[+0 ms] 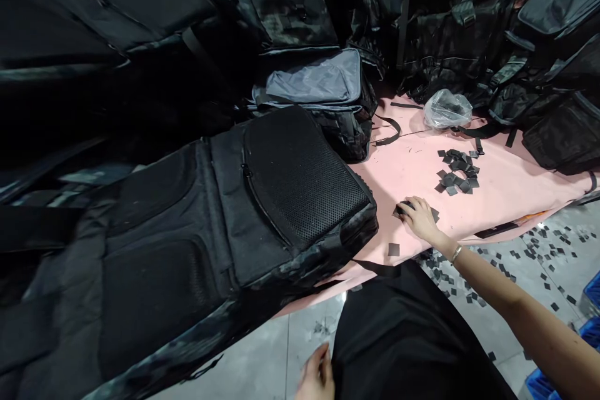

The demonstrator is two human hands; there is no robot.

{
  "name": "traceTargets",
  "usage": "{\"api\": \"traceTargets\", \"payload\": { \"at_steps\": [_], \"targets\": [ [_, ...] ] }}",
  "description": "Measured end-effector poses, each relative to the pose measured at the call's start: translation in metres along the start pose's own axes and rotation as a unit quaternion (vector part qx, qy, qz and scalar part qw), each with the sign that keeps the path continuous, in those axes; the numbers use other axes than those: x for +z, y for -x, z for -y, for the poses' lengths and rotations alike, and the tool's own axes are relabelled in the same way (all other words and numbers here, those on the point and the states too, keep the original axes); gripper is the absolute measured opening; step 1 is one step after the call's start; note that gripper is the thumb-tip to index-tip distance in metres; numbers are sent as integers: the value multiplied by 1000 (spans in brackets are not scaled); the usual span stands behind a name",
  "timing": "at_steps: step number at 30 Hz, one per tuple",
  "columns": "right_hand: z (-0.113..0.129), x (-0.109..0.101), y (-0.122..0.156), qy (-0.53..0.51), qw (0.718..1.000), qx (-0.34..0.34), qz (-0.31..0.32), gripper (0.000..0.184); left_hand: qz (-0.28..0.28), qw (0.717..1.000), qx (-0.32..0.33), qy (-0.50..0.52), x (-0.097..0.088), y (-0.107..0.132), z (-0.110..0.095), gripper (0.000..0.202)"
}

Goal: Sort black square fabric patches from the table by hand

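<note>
Over black squares (435,215), right grip (419,219).

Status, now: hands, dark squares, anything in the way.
Right hand touching dark squares, grip unclear. Left hand low, fingers curled. Square pile farther out on pink cloth. Black backpack left of right hand.

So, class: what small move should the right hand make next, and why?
Perhaps gather the dark squares beside and under the right hand: it lies right over some on the pink surface, though whether it holds any is unclear. The left hand is well apart from them.
</note>
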State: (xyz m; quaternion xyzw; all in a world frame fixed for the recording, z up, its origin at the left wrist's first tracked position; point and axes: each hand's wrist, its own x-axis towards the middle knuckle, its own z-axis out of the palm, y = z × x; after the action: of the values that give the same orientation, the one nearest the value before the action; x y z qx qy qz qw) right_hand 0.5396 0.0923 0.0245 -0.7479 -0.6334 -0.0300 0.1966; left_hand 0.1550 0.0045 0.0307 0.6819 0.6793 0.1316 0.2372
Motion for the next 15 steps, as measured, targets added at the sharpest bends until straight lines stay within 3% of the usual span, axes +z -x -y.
{"api": "traceTargets", "payload": {
  "at_steps": [2,6,7,9,12,15],
  "targets": [
    [-1,1,1,0,1000,9,-1,34,34,993,101,57,8,-17,-38,20],
    [-1,2,-1,-8,1000,12,6,34,83,941,297,140,40,-61,-143,27],
    [0,1,-2,-10,1000,12,9,33,79,934,320,136,51,-75,-168,29],
    [3,-3,-2,-15,1000,14,19,33,48,945,309,92,74,-102,-207,32],
    [5,-11,-3,-28,999,20,42,34,29,957,287,34,100,-134,-234,28],
    [-7,-18,-14,-39,998,27,49,38,-17,951,308,-14,113,-147,-229,20]
  ]
}}
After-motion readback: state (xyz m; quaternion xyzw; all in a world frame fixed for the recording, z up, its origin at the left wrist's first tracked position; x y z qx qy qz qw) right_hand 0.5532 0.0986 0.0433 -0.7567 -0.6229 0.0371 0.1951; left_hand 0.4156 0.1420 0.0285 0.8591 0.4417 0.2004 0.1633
